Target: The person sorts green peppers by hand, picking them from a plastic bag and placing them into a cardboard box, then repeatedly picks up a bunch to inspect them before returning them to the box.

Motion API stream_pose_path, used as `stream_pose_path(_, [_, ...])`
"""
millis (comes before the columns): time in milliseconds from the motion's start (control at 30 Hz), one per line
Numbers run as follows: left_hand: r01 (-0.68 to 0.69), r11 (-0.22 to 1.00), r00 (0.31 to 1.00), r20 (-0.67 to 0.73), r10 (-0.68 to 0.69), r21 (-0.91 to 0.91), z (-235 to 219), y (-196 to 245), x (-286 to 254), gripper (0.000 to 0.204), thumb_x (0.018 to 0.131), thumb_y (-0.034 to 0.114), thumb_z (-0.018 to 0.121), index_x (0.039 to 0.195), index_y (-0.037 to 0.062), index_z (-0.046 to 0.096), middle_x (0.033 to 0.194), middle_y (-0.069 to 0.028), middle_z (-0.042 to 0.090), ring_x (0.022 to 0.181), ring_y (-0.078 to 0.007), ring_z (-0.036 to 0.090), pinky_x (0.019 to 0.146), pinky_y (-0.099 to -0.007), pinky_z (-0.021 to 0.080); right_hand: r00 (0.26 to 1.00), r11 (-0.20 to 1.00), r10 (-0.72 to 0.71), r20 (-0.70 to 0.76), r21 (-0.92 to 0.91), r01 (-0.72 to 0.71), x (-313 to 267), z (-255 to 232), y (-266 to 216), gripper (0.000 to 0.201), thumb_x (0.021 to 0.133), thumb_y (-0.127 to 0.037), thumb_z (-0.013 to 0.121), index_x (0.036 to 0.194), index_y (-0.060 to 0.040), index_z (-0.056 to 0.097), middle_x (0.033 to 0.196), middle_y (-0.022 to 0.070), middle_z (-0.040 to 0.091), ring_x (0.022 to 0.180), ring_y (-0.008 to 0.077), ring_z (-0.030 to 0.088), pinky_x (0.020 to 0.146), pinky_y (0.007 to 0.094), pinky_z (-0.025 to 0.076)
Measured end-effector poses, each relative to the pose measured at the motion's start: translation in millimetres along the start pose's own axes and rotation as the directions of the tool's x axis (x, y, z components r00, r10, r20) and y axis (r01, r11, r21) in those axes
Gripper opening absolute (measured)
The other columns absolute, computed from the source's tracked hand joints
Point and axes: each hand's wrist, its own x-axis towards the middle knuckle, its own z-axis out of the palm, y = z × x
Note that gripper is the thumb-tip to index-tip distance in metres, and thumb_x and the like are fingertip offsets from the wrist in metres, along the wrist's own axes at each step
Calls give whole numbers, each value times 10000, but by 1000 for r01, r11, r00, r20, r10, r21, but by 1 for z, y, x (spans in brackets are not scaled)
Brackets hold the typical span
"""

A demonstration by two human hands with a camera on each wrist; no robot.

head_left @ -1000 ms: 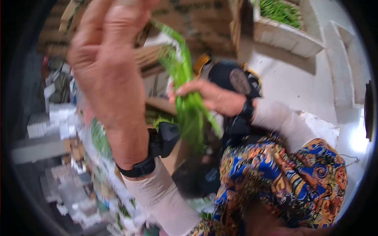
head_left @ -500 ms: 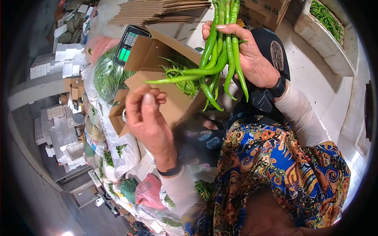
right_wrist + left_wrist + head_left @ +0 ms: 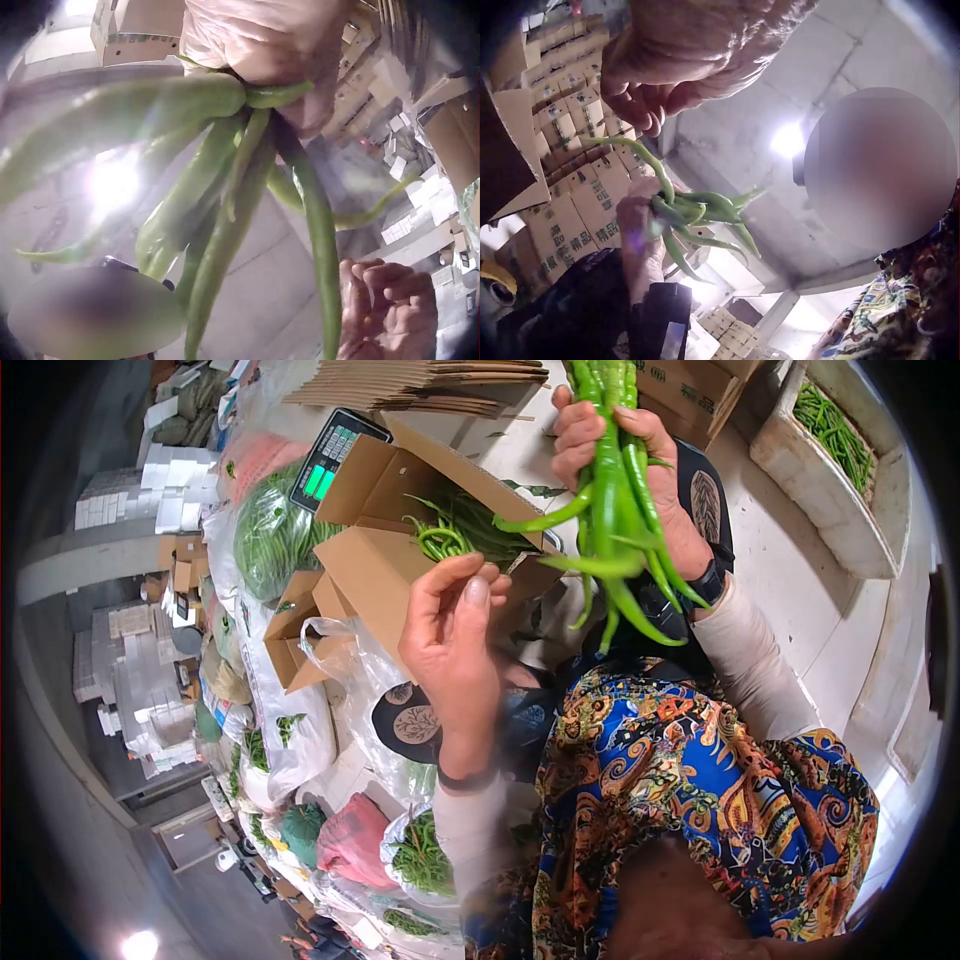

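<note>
The right hand (image 3: pixel 640 480) grips a bunch of long green chilli peppers (image 3: pixel 610 510), fingers wrapped round the stem ends, raised above the open brown cardboard box (image 3: pixel 380 550) that holds more peppers. The left hand (image 3: pixel 450 640) hangs just beside the bunch's dangling tips, fingers loosely curled, thumb near fingertips, holding nothing visible. A digital scale (image 3: pixel 335 455) lies behind the box.

green peppers (image 3: pixel 697 214) below left hand (image 3: pixel 697 52)
</note>
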Motion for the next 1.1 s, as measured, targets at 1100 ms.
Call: stream_pose_path(1100, [-299, 912, 944, -50, 325, 281, 18, 45, 12, 286, 883, 82, 563, 1139, -32, 506, 1050, -127, 581, 940, -192, 574, 833, -313, 459, 918, 808, -269, -291, -588, 51, 15, -22, 6, 221, 792, -76, 616, 977, 31, 558, 885, 137, 649, 791, 229, 659, 760, 357, 557])
